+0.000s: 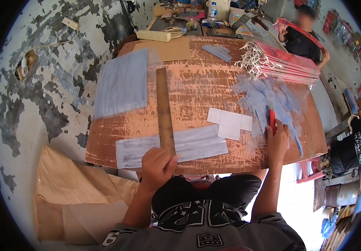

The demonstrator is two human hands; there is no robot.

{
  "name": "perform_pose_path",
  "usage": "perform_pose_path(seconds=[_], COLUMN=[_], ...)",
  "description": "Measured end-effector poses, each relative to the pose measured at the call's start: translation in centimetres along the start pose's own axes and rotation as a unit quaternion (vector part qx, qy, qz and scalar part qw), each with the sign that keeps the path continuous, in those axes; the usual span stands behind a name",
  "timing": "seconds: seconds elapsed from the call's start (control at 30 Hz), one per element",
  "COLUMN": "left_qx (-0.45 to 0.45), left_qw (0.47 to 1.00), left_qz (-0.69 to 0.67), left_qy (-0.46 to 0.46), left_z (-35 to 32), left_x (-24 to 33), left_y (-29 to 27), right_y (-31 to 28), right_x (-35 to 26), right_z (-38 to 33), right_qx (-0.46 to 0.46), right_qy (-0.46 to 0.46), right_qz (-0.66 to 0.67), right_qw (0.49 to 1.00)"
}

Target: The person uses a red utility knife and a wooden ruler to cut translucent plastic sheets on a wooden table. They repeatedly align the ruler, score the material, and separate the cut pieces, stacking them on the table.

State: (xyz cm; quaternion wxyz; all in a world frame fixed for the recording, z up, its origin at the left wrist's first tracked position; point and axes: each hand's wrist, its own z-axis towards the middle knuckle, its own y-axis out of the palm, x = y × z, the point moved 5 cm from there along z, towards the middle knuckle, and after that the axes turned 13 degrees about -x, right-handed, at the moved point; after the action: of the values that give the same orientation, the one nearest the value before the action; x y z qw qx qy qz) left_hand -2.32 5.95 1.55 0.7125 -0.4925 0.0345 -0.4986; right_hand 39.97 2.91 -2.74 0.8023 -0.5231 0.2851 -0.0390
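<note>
My left hand [158, 167] is closed around the near end of a long brown ruler [163, 104]. The ruler lies across a strip of cloudy bluish plastic sheet [201, 144] at the table's front edge. In my right hand [278, 140] is a red utility knife [272, 115], pointing away from me over a loose heap of small cut plastic pieces [257, 98]. Between the hands lies a white paper cutout [230, 122] with lines on it, overlapping the strip's right end. A larger stack of bluish plastic sheets [122, 83] rests at the far left.
The worn brown table [205, 92] has a pile of red bags with white cords [285, 62] at the far right. A brown board [172, 50] and thin plastic strips [217, 53] lie at the back. Another person [303, 39] stands beyond the right side. Brown paper [71, 180] hangs at left.
</note>
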Motion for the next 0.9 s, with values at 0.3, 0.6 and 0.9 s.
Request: perform_pose_path(seconds=[0.3,0.6,0.9], left_qx=[0.044,0.008,-0.097], left_qw=[0.995,0.990,0.908], left_qz=[-0.079,-0.138,-0.386], left_qy=[-0.036,-0.006,-0.128], left_z=[-0.8,2.2,4.0], left_x=[0.4,2.8,3.9], left_y=[0.4,2.4,5.9], right_y=[0.4,-0.8,0.5], right_x=[2.1,-0.6,-13.2], right_z=[0.6,-1.1,-9.4], right_qx=[0.010,-0.088,-0.293], right_qy=[0.031,0.030,-0.100], right_qz=[0.092,0.434,0.614], right_qw=[0.995,0.896,0.726])
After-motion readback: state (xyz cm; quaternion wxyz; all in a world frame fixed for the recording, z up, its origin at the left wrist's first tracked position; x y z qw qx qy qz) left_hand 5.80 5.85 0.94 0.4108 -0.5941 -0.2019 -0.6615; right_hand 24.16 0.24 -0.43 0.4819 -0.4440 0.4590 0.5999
